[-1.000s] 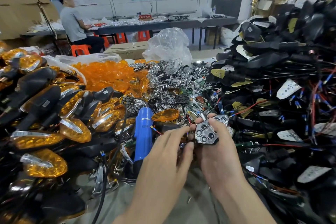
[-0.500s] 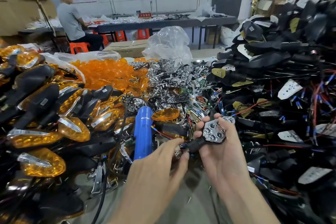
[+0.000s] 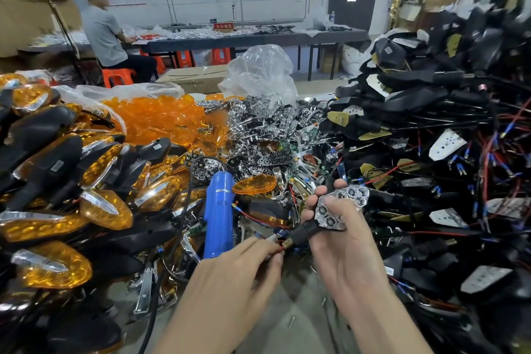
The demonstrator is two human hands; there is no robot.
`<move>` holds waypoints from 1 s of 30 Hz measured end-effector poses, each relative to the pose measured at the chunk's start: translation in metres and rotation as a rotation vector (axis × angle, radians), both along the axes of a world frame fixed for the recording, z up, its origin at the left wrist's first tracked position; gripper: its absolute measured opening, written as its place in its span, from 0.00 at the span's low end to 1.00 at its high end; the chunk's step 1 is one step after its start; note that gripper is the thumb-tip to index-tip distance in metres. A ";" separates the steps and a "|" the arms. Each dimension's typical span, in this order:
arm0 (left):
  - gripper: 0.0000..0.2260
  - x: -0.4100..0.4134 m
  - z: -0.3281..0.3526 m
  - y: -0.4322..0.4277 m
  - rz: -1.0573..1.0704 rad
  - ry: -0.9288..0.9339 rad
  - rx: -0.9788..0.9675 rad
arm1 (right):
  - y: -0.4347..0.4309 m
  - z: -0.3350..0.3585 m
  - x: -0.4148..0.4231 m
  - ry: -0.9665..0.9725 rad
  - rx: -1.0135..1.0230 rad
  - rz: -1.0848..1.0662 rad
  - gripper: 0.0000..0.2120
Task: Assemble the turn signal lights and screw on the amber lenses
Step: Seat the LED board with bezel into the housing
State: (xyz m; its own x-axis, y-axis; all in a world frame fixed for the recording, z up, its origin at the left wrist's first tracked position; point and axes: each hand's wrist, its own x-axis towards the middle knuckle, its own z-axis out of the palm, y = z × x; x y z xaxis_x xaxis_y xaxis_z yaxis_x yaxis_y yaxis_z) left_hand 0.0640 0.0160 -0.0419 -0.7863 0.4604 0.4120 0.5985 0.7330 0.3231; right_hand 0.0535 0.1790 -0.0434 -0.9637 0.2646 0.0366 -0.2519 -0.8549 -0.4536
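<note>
Holding: right hand [image 3: 344, 250] grips the lamp [image 3: 355, 194], 4 o'clock of centre, palm hiding its black shell.
Left hand [image 3: 238, 276]: pinches red wire [image 3: 279, 250] at the lamp's 8 o'clock end; wire mostly hidden.
Lens [image 3: 254, 184]: loose, 10 o'clock of lamp.

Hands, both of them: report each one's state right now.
Left hand: pinching the wires at the threaded stem.
Right hand: gripping the turn signal light, chrome reflector facing up.
</note>
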 end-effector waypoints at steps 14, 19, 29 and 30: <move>0.20 0.000 0.000 0.000 -0.017 -0.052 0.037 | -0.002 0.002 0.000 0.016 0.016 0.009 0.17; 0.17 0.000 0.003 0.000 0.006 -0.020 0.033 | -0.002 0.003 0.002 0.014 0.046 0.007 0.16; 0.13 -0.001 0.002 -0.001 -0.008 0.038 0.042 | -0.004 0.006 0.001 -0.017 0.059 -0.031 0.16; 0.12 -0.001 0.002 -0.002 -0.013 0.042 0.044 | -0.004 0.006 0.001 -0.021 0.053 -0.033 0.16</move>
